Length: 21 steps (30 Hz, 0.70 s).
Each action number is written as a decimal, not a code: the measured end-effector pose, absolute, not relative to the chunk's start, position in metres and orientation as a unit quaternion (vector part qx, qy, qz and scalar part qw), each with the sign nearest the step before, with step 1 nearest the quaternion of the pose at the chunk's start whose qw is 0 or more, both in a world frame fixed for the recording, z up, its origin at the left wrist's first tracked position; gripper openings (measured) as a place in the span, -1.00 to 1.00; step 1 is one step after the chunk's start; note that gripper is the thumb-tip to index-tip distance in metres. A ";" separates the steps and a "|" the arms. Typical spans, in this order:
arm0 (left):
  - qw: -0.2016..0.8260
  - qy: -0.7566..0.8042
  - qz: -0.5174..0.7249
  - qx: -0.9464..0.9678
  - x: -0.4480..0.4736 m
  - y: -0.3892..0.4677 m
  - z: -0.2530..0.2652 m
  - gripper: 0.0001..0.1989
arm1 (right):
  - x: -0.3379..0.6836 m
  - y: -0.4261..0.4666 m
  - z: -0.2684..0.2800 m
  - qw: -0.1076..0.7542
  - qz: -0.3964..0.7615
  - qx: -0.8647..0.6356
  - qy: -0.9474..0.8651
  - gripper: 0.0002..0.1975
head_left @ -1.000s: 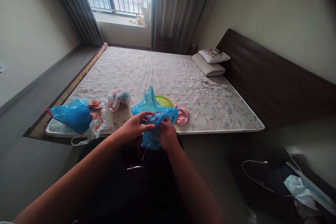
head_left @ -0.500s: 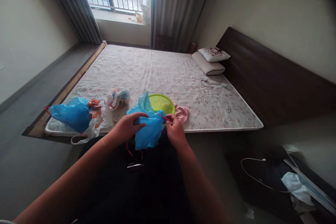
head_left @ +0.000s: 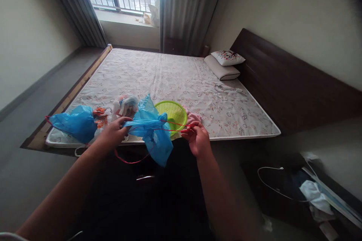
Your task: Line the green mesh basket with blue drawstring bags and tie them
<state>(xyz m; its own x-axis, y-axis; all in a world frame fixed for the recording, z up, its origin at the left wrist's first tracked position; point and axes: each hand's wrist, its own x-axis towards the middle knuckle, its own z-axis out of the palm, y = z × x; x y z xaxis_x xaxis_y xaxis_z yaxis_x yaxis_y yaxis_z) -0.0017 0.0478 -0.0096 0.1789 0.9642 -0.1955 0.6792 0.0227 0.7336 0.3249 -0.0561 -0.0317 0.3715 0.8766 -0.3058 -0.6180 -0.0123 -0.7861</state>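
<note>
A thin blue plastic bag (head_left: 158, 143) hangs between my hands, above my lap at the bed's near edge. My left hand (head_left: 114, 133) is closed on a gathered part of the bag. My right hand (head_left: 196, 137) pinches the bag's red drawstring (head_left: 177, 130), which is stretched taut to the right. A second loop of red string droops below the bag on the left. Just behind the bag stands a lime-green plastic basket (head_left: 177, 111), partly covered by it. Pink cloth (head_left: 194, 116) lies to the right of the basket.
On the mattress (head_left: 147, 67) at left lie another blue bag (head_left: 76, 122), orange-patterned stuff (head_left: 100, 116) and a white plastic bag (head_left: 128, 105). Pillows (head_left: 226, 64) rest by the dark headboard (head_left: 271, 64). A low dark surface at right holds a cable (head_left: 266, 186) and a white crumpled item (head_left: 315, 194).
My hands have moved apart, the left one to the left and the right one to the right. The red drawstring is now drawn out of the bag, and the bag's top is bunched and stretched.
</note>
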 end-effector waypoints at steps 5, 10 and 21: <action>0.270 0.641 0.128 0.707 -0.016 0.054 -0.006 -0.54 | 0.307 -0.057 -0.022 0.732 0.526 -0.420 -0.108 -0.86; 0.581 0.507 0.212 0.600 -0.027 0.041 0.016 -0.41 | 0.306 -0.056 -0.012 0.753 0.523 -0.391 -0.080 -0.80; 0.718 0.406 0.398 0.401 0.039 -0.009 0.049 -0.57 | 0.231 -0.069 -0.008 0.521 0.662 -0.418 -0.340 -0.75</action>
<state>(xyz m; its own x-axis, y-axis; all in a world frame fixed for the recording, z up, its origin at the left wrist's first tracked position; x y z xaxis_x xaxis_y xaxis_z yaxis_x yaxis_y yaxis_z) 0.0387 -0.0086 0.0495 0.3527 0.8978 -0.2636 -0.2461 0.3608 0.8996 0.2306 -0.0691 -0.0084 -0.1081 0.9742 -0.1983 -0.4061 -0.2254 -0.8856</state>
